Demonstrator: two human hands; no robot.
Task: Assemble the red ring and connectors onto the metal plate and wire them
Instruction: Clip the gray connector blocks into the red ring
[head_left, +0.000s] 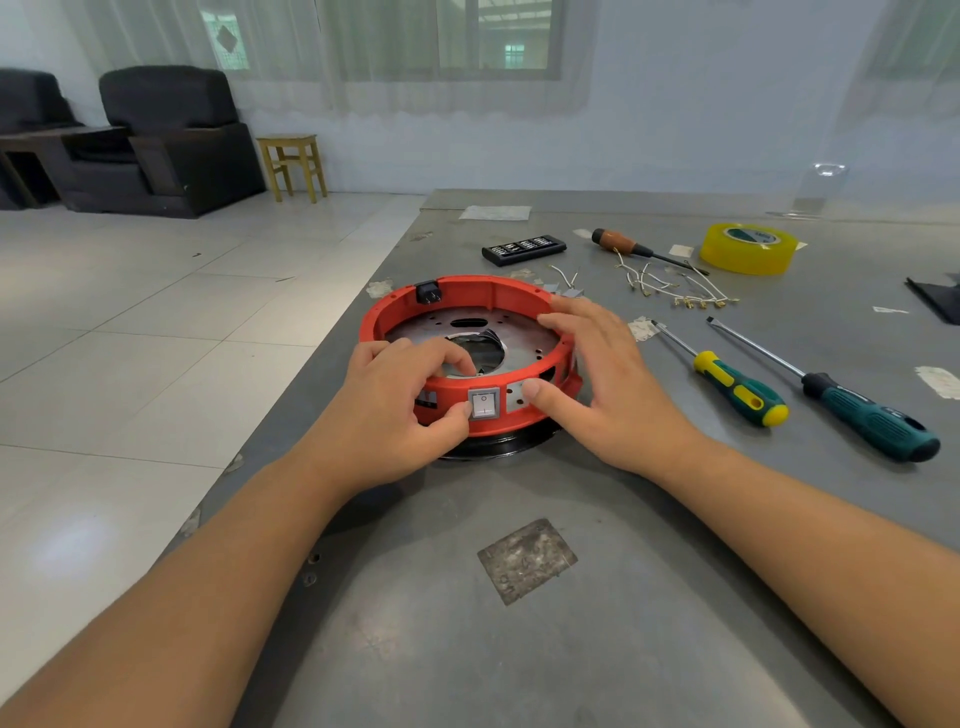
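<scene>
My left hand (400, 410) pinches the red ring (467, 343) at its white rocker switch (484, 404); my right hand (597, 379) rests spread over the rim, thumb on the wall. The ring sits over the metal plate (519, 332), maybe not fully seated. Push unevenly and it could tilt off. Grey table (519, 623), tiled floor (156, 312), armchair (166, 140) behind.
</scene>
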